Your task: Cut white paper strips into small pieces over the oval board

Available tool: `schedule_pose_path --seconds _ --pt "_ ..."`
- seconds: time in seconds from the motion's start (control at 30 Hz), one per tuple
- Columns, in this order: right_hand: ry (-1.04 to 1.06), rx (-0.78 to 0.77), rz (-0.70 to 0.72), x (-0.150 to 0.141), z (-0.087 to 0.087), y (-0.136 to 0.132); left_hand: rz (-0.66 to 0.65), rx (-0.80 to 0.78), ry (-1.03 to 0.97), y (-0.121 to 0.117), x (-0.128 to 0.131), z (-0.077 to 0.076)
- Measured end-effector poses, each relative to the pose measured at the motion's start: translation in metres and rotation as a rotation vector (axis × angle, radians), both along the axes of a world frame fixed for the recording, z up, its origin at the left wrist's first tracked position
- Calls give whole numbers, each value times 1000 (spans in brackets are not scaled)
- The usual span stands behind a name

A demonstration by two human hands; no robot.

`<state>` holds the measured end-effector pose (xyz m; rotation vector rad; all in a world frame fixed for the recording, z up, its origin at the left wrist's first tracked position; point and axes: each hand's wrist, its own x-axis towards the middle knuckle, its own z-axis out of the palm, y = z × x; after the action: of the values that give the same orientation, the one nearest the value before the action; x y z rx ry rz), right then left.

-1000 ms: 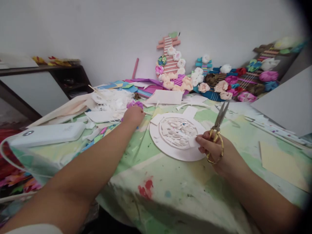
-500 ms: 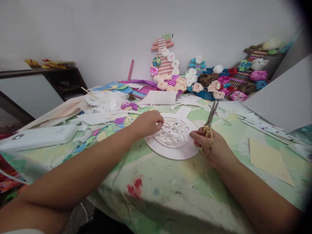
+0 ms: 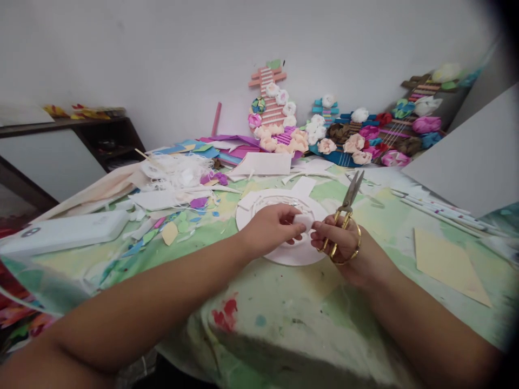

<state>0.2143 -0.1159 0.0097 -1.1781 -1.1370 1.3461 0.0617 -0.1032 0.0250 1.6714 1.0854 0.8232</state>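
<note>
Gold-handled scissors (image 3: 349, 202) are hooked in my right hand (image 3: 343, 243), blades pointing up and away. The same hand's thumb and fingertips reach toward a small white paper piece (image 3: 304, 220). My left hand (image 3: 275, 229) pinches that piece between thumb and fingers. Both hands are over a round white card (image 3: 249, 221) with a strip standing out at its far edge. White paper bits (image 3: 270, 200) fill a ring in its middle, mostly hidden now behind my left hand.
Coloured scraps (image 3: 170, 232), white string (image 3: 178, 170) and a white box-like device (image 3: 68, 232) lie to the left. Paper-flower crafts (image 3: 279, 108) lean against the wall. Rolled paper sticks (image 3: 438, 213) and a cream paper sheet (image 3: 450, 265) lie to the right.
My left hand has moved right across the card toward my right hand and now holds a white paper piece. My right hand and the scissors have shifted slightly.
</note>
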Motion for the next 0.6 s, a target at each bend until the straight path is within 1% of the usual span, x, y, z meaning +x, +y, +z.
schedule_pose_path --seconds 0.03,0.1,0.17,0.27,0.33,0.4,0.47,0.6 --pt "-69 -1 4 2 1 0 22 -15 -24 1 -1 -1" --pt "-288 31 22 8 2 0 59 19 -20 2 -4 -3" --pt "-527 80 74 14 5 -1 58 48 -19 2 -8 -4" --pt "-896 141 132 16 10 -4 24 -17 -108 1 -11 -3" --pt "-1091 183 154 14 12 -6 -4 -70 -189 1 -12 -3" --pt "-1205 214 181 11 13 -7 -13 -110 -249 2 -14 -3" --pt "-1271 238 207 10 12 -6 5 -133 -271 3 -17 -3" --pt "-1308 223 248 11 11 -5 28 -136 -231 5 -22 -1"
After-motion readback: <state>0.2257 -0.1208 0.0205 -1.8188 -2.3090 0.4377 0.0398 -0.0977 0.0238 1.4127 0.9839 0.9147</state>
